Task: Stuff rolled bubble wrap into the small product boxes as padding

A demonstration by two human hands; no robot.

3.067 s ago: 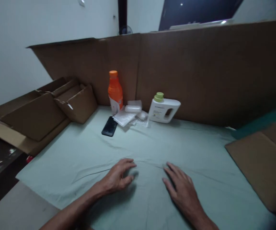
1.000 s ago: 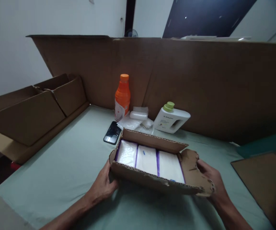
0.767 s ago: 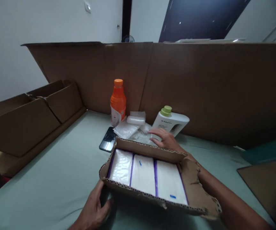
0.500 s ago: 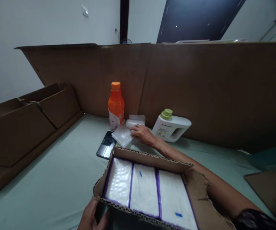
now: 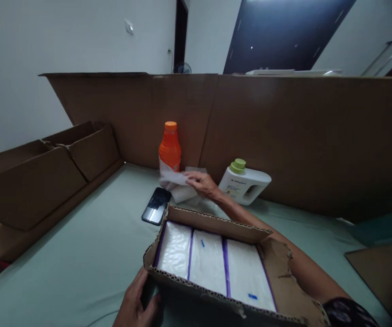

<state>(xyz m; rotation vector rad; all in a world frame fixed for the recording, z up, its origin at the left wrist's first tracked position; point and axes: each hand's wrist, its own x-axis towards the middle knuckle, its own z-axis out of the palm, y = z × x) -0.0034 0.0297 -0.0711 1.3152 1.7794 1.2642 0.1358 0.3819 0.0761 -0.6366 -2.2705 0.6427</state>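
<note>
Right hand [image 5: 203, 182] pinches what appears to be a bubble-wrap pouch [image 5: 177, 186], lifted at 12 o'clock beyond the cardboard box [image 5: 216, 218], beside the orange bottle [image 5: 169, 146]. Left hand [image 5: 136, 304] grips the box's 7 o'clock corner.

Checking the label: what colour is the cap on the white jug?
Pale green cap on the white jug, head view.
</note>
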